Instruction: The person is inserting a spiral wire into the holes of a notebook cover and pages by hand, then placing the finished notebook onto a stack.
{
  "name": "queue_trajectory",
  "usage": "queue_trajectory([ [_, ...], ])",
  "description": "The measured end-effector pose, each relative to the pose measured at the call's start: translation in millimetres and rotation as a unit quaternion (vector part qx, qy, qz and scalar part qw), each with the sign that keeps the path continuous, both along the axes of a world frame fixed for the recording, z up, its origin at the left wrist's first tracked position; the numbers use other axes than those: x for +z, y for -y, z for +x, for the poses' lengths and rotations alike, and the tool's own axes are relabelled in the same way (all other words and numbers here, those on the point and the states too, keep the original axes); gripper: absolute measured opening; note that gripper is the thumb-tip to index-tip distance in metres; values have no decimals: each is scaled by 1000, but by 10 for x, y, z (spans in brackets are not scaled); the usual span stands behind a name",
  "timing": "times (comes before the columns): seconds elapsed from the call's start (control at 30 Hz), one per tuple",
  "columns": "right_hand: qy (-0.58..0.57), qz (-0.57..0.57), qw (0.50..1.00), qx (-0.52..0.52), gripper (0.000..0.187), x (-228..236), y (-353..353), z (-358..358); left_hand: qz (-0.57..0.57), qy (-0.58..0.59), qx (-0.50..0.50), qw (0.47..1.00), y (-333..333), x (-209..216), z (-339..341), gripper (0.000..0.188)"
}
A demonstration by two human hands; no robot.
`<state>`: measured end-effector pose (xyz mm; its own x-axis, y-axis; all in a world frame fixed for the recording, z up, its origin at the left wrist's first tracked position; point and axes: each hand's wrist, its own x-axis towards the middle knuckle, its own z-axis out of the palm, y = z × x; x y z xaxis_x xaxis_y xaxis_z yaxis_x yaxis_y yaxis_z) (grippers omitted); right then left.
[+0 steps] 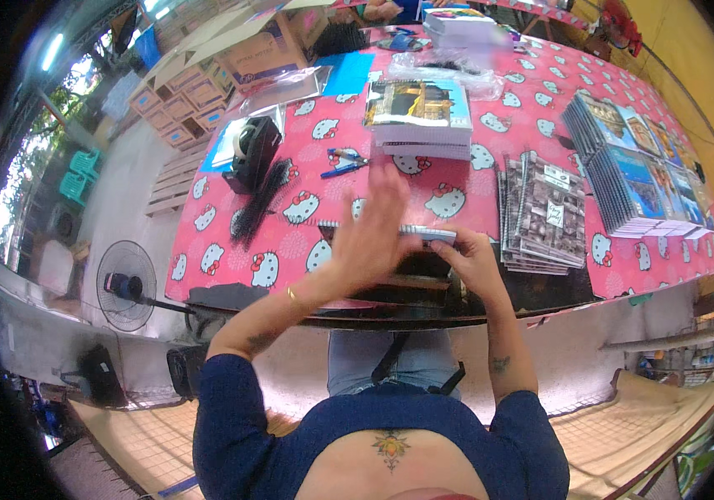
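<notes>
A small notebook (pixel 430 234) stands edge-up at the near side of the table, its spine toward me. A dark wire coil (pixel 328 223) sticks out past its left end. My right hand (pixel 467 253) grips the notebook's right end between thumb and fingers. Over the spine and coil lies my left hand (pixel 373 225), slightly blurred, with its fingers stretched out flat; it hides much of the notebook. Beyond it are blue-handled pliers (pixel 344 169) and a stack of unbound printed pages (pixel 420 121) with a picture on top.
Bound grey-covered notebooks (pixel 542 212) lie to the right, with stacks of colourful spiral notebooks (pixel 636 167) farther over. At left are a black tape dispenser (pixel 253 154) and a bundle of black coils (pixel 261 202). Cardboard boxes (pixel 261 54) and a fan (pixel 126 286) stand beyond the pink tablecloth (pixel 303 200).
</notes>
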<state>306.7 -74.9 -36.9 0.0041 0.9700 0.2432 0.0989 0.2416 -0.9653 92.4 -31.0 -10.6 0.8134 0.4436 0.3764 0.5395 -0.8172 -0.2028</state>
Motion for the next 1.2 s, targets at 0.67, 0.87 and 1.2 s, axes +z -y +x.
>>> queue_trajectory([
  [0.67,22,28,998,-55,20,8,-9,-90,-43,83,-33,995,231,17,214,83],
  [0.87,77,63,992,-71,22,-87,-49,-41,-60,79,33,995,14,442,379,76],
  [1.2,-77,78,992,-57,18,24,47,-126,-152,157,-79,973,-130,463,181,26],
])
